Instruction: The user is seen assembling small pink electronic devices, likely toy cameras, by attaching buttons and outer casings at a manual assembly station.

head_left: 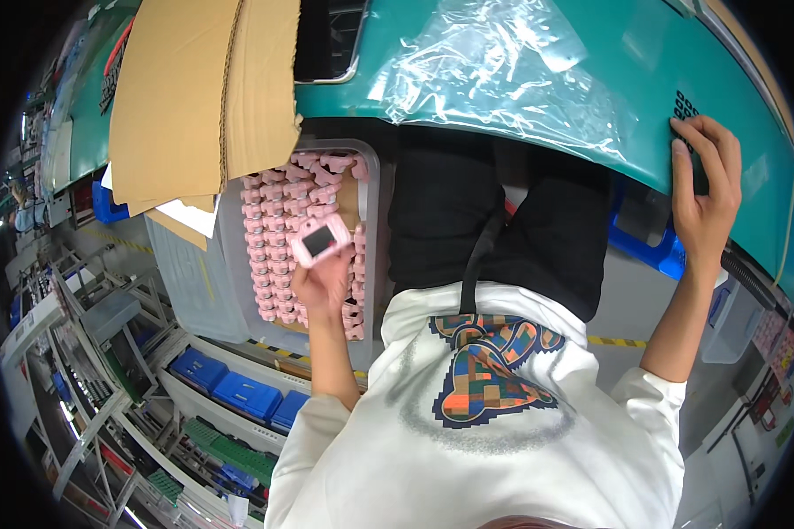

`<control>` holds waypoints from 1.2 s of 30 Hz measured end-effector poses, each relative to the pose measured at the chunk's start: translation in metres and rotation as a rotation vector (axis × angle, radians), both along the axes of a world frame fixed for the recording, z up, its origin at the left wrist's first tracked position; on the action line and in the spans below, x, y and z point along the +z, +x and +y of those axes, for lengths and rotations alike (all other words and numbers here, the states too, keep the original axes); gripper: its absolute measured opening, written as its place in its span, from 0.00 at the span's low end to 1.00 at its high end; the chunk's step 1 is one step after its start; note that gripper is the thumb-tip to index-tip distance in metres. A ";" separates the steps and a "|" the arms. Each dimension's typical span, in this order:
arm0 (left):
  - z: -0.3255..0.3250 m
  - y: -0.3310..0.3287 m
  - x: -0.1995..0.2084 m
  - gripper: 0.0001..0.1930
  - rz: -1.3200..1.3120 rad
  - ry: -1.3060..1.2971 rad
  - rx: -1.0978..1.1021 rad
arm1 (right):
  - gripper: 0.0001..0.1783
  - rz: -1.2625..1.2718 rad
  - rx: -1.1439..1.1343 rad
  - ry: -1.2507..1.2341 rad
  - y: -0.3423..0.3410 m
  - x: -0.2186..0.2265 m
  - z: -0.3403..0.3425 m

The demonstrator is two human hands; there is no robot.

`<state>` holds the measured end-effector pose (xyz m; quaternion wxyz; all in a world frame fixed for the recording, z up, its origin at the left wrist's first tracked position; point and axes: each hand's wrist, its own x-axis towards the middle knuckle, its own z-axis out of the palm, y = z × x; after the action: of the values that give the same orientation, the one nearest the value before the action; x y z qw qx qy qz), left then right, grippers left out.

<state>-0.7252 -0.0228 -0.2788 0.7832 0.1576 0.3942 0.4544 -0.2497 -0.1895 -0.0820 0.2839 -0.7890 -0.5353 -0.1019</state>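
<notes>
The left hand (325,280) grips a small pink device (318,240), its fingers curled round the lower edge, and holds it just above a clear plastic bin (372,176) packed with rows of like pink pieces (269,238). The step in hand looks like a pick from stock: one unit lifted free of the bin, not yet brought to the bench. The right hand (704,189) lies on the edge of the green table (609,79), fingers spread and loosely bent over a small dark patterned item (685,108); whether they pinch it or only rest on it cannot be told.

The next move, by this reading, calls for carrying the device up and across to the table without knocking it on the bin's rim or the table's underside, with the right hand free to receive or steady it.

The device is a rounded, glossy moulded shell with a dark rectangular screen set in its face. The stacked pieces look matte and knobbly, nested close. The bin is thin and translucent. On the table lies a crinkled clear plastic bag (494,66), and a flat, stiff cardboard sheet (198,88) overhangs the left end.
</notes>
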 end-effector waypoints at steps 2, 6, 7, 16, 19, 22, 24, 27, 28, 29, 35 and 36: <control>-0.021 0.041 0.064 0.22 -0.281 0.076 -0.182 | 0.09 -0.018 0.022 0.029 0.006 0.000 0.001; -0.027 0.108 0.121 0.23 -0.513 0.043 -0.389 | 0.10 -0.064 0.089 0.089 0.017 -0.003 0.002; -0.032 0.125 0.125 0.23 -0.567 -0.007 -0.449 | 0.10 -0.079 0.086 0.092 0.017 -0.003 0.002; -0.111 0.270 0.110 0.20 0.218 0.016 -1.161 | 0.05 -0.124 -0.033 0.100 0.026 -0.020 -0.001; -0.160 0.342 0.097 0.17 0.207 -0.033 -1.304 | 0.02 -0.108 -0.055 0.169 0.026 -0.022 -0.006; -0.197 0.420 0.053 0.13 0.207 -0.123 -1.487 | 0.03 -0.112 -0.082 0.223 0.023 -0.027 -0.002; -0.224 0.468 0.022 0.15 0.177 -0.137 -1.498 | 0.03 -0.088 -0.069 0.217 0.022 -0.025 -0.003; -0.257 0.524 0.003 0.15 0.242 -0.273 -1.475 | 0.03 -0.087 -0.085 0.190 0.022 -0.021 -0.006; -0.264 0.536 -0.006 0.15 0.265 -0.313 -1.449 | 0.03 -0.088 -0.081 0.192 0.022 -0.019 -0.007; -0.270 0.542 -0.009 0.15 0.270 -0.317 -1.462 | 0.03 -0.085 -0.095 0.189 0.022 -0.019 -0.009; -0.279 0.555 -0.023 0.14 0.095 -0.269 -1.484 | 0.03 -0.072 -0.078 0.110 0.027 -0.015 -0.013; -0.275 0.552 -0.024 0.14 0.062 -0.218 -1.551 | 0.03 -0.066 -0.072 0.101 0.027 -0.014 -0.013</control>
<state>-0.1731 -0.2982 -0.3032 0.8766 0.3228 0.2356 -0.2682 -0.2225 -0.2030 -0.0959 0.3016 -0.7887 -0.5097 -0.1647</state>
